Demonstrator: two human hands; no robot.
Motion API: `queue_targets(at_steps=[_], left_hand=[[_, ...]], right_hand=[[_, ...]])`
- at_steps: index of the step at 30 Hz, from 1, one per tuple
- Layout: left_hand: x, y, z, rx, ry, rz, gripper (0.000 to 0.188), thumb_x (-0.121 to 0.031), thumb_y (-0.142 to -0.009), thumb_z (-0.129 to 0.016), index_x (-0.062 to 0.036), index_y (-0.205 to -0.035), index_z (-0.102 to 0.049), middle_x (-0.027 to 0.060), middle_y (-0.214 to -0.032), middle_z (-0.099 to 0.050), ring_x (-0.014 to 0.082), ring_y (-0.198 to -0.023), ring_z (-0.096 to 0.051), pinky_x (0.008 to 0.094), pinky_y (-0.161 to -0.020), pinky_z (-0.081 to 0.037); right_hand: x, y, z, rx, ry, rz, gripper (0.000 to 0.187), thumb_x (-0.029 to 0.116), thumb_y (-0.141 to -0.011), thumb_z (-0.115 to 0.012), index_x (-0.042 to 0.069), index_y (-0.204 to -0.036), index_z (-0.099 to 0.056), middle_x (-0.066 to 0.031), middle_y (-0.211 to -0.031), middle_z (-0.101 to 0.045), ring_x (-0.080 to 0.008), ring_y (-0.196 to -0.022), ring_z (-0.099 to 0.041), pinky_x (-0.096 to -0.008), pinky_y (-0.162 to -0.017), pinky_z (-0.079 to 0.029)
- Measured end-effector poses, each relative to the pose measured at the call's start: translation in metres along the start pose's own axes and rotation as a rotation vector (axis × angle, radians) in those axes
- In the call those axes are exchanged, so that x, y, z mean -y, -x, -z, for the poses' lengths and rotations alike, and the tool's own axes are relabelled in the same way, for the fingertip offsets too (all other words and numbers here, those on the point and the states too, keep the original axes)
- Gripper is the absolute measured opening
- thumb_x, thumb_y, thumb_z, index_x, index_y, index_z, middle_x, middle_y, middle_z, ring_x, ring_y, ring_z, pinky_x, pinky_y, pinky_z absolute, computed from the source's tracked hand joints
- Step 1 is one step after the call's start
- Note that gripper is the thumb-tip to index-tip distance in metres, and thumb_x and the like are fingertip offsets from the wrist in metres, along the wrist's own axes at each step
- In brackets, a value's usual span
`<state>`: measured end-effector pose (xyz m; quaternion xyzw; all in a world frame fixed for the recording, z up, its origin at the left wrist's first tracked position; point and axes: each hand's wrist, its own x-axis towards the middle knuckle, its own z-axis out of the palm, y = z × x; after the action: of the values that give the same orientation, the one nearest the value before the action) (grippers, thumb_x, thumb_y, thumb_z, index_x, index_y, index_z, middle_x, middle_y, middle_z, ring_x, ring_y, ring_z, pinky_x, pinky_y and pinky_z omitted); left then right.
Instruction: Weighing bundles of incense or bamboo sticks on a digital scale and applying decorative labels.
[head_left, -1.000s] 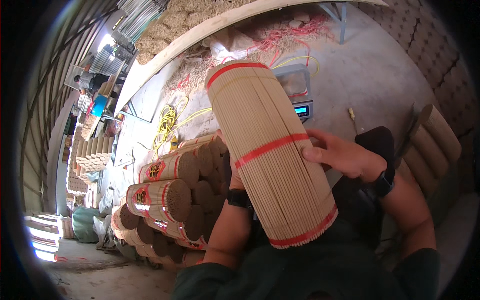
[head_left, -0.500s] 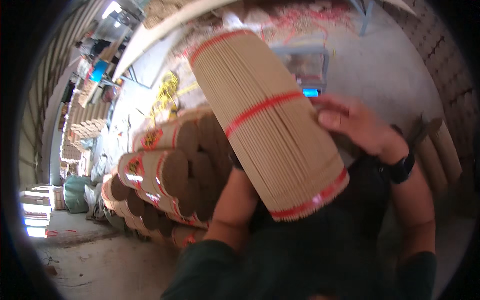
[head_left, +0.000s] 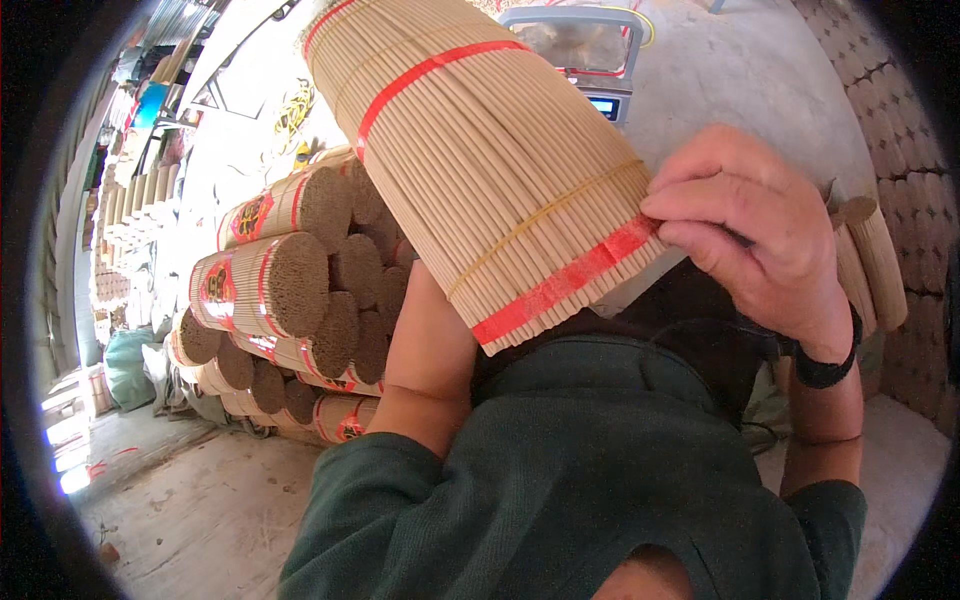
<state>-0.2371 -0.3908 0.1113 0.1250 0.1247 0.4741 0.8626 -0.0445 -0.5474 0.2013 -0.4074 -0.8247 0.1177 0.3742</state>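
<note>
A large round bundle of thin tan sticks [head_left: 470, 160] is held up, tilted, its near end toward my chest. Red tape [head_left: 570, 275] wraps the near end, another red band circles the middle, and a third is at the far end. Yellowish rubber bands [head_left: 540, 220] run round it too. My right hand [head_left: 765, 225] has thumb and forefinger pinched at the right-hand end of the near red tape. My left forearm [head_left: 430, 345] goes up behind the bundle, which hides the left hand and its fingers.
On the left lies a stack of similar stick bundles [head_left: 300, 285] with red labels. Beyond my bundle stands a grey-framed scale [head_left: 605, 105] with a lit display. More bundles [head_left: 875, 260] lean at the right, beside a stacked wall [head_left: 900, 180]. Yellow cord [head_left: 293, 110] lies farther off.
My right hand has gone from beside the middle red band, fingers spread, to pinching at the near-end tape. The bundle sits higher and farther left in view, and the whole view has shifted.
</note>
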Motion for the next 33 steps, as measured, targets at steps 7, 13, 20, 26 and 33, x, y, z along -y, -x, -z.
queue_targets(at_steps=[7,13,20,26,33], left_hand=[[-0.006,0.004,-0.001,0.008,-0.003,-0.015,0.087,-0.071,-0.081,-0.045,-0.0067,-0.138,-0.035,0.0138,-0.132,-0.048,0.0285,-0.115,-0.051,0.0434,-0.096,-0.046],[-0.009,0.012,-0.007,0.027,0.029,-0.048,0.088,-0.072,-0.08,-0.045,-0.0069,-0.138,-0.035,0.0138,-0.131,-0.048,0.0283,-0.114,-0.052,0.043,-0.096,-0.046],[-0.02,0.032,-0.016,0.121,0.17,-0.151,0.089,-0.074,-0.079,-0.045,-0.0071,-0.137,-0.036,0.0139,-0.13,-0.049,0.0279,-0.114,-0.052,0.0426,-0.096,-0.046],[-0.045,0.052,-0.026,0.206,0.251,-0.273,0.091,-0.075,-0.078,-0.045,-0.0073,-0.137,-0.036,0.0139,-0.13,-0.049,0.0277,-0.113,-0.053,0.0422,-0.095,-0.046],[-0.081,0.078,-0.023,0.233,0.297,-0.42,0.092,-0.077,-0.077,-0.044,-0.0075,-0.137,-0.037,0.014,-0.129,-0.05,0.0273,-0.113,-0.053,0.0417,-0.095,-0.047]], right_hand=[[0.01,-0.01,-0.001,-0.005,0.175,0.128,0.018,0.0,-0.07,-0.065,0.001,-0.087,-0.058,-0.0124,-0.082,-0.058,-0.0288,-0.07,-0.058,-0.0359,-0.059,-0.048],[0.016,-0.012,-0.005,-0.005,0.291,0.173,0.02,0.007,-0.065,-0.059,-0.001,-0.083,-0.057,-0.0119,-0.083,-0.055,-0.0296,-0.072,-0.056,-0.0376,-0.061,-0.047],[0.036,-0.02,0.002,0.115,0.305,0.137,0.023,0.011,-0.068,-0.065,0.0,-0.087,-0.058,-0.0131,-0.088,-0.058,-0.0313,-0.077,-0.057,-0.0392,-0.067,-0.048],[0.057,-0.044,0.006,0.242,0.251,0.115,0.074,0.04,-0.073,-0.073,0.006,-0.131,-0.043,-0.021,-0.13,-0.047,-0.0413,-0.118,-0.047,-0.0504,-0.097,-0.039],[0.061,-0.046,-0.024,0.156,0.342,0.195,0.081,0.034,-0.075,-0.072,0.008,-0.14,-0.031,-0.0204,-0.14,-0.036,-0.0387,-0.128,-0.038,-0.0494,-0.107,-0.028]])
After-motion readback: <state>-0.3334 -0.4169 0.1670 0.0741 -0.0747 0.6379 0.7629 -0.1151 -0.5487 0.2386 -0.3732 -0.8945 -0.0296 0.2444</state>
